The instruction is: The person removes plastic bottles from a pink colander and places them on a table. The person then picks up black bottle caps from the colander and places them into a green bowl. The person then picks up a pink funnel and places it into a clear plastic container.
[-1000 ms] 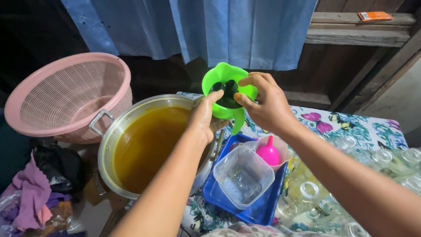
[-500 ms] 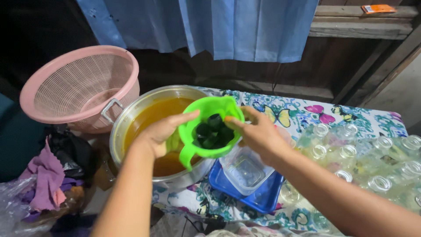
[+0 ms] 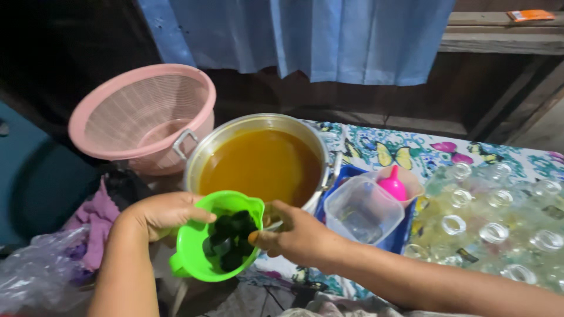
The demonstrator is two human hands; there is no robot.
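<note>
From the head camera, you hold a bright green plastic jug [image 3: 217, 238] low at the near edge, just this side of the big metal pot [image 3: 261, 161]. Your left hand [image 3: 161, 214] wraps the jug's far-left rim, fingers curled over the smooth lip. Your right hand [image 3: 296, 235] grips the right rim, thumb pressed against the edge. Inside the jug lies a heap of dark, wet, lumpy pieces [image 3: 230, 239]; what they are you cannot tell. A small handle sticks out at the jug's near-left side.

The pot is round, shiny and thin-walled, filled nearly to the brim with a cloudy orange-brown liquid [image 3: 261, 164]. To its left a pink plastic colander [image 3: 141, 114] with a fine slotted wall leans tilted against it, touching the pot's loop handle.

Right of the pot a clear, square-sided plastic container [image 3: 361, 211] sits in a blue tray [image 3: 405, 232], with a pink funnel [image 3: 392, 186] just behind it. Farther right, many clear glass bottles [image 3: 499, 229] stand close together, mouths open, on a cloth printed with butterflies [image 3: 399, 155]. A blue curtain [image 3: 305, 35] hangs at the far side. At the near left lie a purple rag [image 3: 97, 220] and crumpled clear plastic [image 3: 41, 276].
</note>
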